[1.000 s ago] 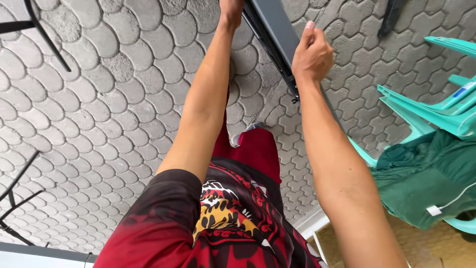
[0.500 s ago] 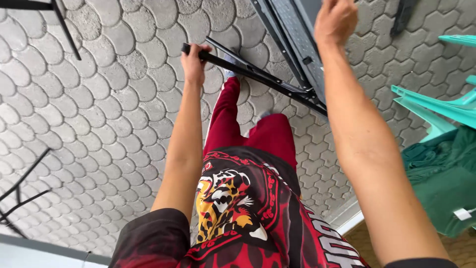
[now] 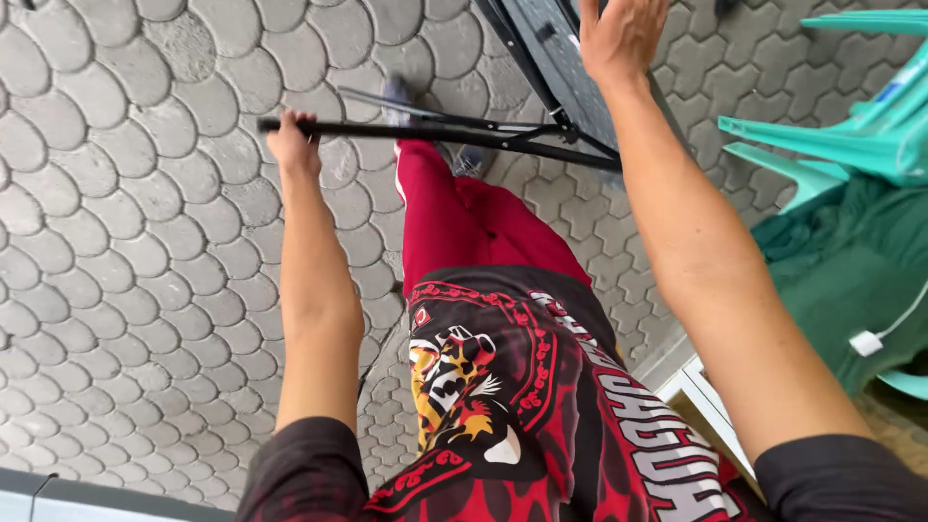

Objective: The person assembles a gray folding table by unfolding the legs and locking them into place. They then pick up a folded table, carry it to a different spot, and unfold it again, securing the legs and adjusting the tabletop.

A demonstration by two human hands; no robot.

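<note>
Folding table point(image 3: 561, 77), one, hangs at twelve o'clock above the paving; my left hand point(image 3: 292, 145) is clenched around its black leg bar point(image 3: 435, 128), my right hand point(image 3: 619, 37) rests on its dark top, grip unclear. Two turquoise chairs point(image 3: 851, 126) at three o'clock.

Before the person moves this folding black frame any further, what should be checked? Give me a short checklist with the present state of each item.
1. Left hand closed around the black leg bar: ok.
2. Right hand firmly gripping the dark panel: cannot tell, the fingers reach the picture's edge.
3. Feet free of the bar: not ok, one shoe lies right behind it.
4. Space from the stacked turquoise chairs: ok, apart.
5. Paved ground even: ok.
</note>
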